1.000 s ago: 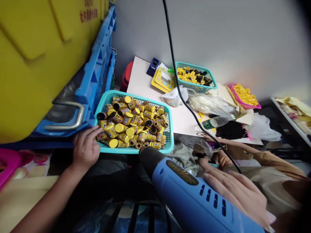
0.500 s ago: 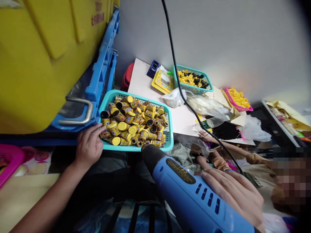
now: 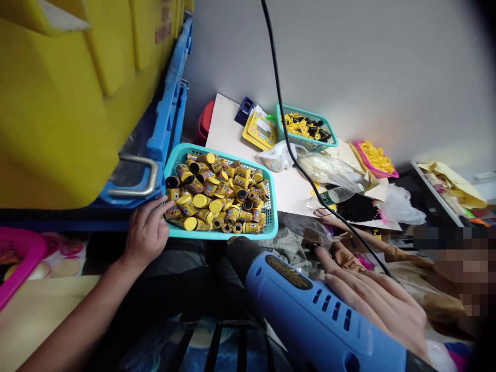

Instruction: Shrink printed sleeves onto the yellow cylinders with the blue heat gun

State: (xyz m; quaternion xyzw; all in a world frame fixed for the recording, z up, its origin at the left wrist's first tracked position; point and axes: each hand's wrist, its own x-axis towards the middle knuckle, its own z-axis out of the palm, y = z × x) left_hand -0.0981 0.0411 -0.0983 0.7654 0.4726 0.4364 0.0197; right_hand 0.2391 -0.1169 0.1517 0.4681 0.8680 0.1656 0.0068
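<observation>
A turquoise plastic basket (image 3: 274, 206) in front of me holds many small yellow printed jars (image 3: 215, 205), some with yellow lids and some showing dark open ends. At its left end, my left hand (image 3: 149, 227) grips the rim, fingertips over the edge near the jars. My right hand (image 3: 382, 299) is wrapped around a blue heat gun (image 3: 302, 305) with a black nozzle. The nozzle tip points at the basket's near rim, close to the jars there. My right thumb is hidden behind the tool.
Left are a yellow bin (image 3: 58, 119), a blue frame (image 3: 165, 119) and a pink basket (image 3: 23, 248). A black cord (image 3: 281, 103) crosses the view. On the white table (image 3: 228, 134) are another turquoise basket (image 3: 306, 139), plastic bags and a bottle (image 3: 343, 194). Another person (image 3: 406, 274) sits at right.
The heat gun's nozzle has drawn slightly back from the jars toward me. My left hand stays at the rim. The view has shifted a little.
</observation>
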